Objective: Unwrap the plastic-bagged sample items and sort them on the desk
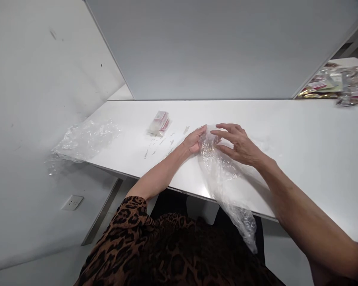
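Note:
A long, crinkled clear plastic bag (219, 178) runs from my hands across the table and hangs over its front edge. My left hand (194, 141) grips the bag's upper end, the fingers closed round the film. On the other side, my right hand (234, 143) has its fingers spread, the tips close to the top of the bag. Whether those fingertips touch the film I cannot tell. Behind my left hand lies a small stack of clear packets with pink-and-white labels (160, 122).
Crumpled clear plastic (83, 139) lies at the table's left end, partly overhanging the edge. A grey panel (211, 51) stands along the back of the white table (316, 159). Several packaged goods (340, 83) lie beyond it at the far right. Small marks dot the tabletop.

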The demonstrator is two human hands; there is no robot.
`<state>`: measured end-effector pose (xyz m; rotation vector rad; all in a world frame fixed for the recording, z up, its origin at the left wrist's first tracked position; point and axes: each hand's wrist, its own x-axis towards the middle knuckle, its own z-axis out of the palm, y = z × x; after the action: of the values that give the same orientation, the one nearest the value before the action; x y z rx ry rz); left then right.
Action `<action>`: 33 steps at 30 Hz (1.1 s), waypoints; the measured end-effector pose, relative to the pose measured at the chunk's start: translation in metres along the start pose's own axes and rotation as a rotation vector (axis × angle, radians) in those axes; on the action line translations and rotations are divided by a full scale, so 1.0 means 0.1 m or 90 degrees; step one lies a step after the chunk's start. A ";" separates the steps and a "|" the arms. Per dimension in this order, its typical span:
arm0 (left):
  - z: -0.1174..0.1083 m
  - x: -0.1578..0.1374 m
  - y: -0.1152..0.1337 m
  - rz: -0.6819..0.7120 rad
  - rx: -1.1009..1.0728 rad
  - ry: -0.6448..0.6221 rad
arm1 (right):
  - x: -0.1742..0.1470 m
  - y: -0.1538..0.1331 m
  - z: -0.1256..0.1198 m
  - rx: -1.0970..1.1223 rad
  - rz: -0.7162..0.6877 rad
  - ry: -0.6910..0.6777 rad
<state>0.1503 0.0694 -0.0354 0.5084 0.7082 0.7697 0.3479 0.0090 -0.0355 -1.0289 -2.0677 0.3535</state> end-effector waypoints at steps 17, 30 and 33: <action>0.08 -0.16 -0.08 -0.066 0.152 -0.107 | 0.05 0.01 -0.02 0.332 0.268 0.148; 0.02 -0.04 -0.04 0.066 0.004 -0.021 | 0.04 0.19 -0.04 0.487 0.498 0.052; 0.04 -0.03 -0.04 0.050 -0.016 0.012 | 0.05 0.06 -0.07 0.553 0.457 -0.044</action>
<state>0.1529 0.0639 -0.0341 0.5087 0.6983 0.8579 0.3549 0.0164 -0.0313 -1.1344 -1.2641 1.4997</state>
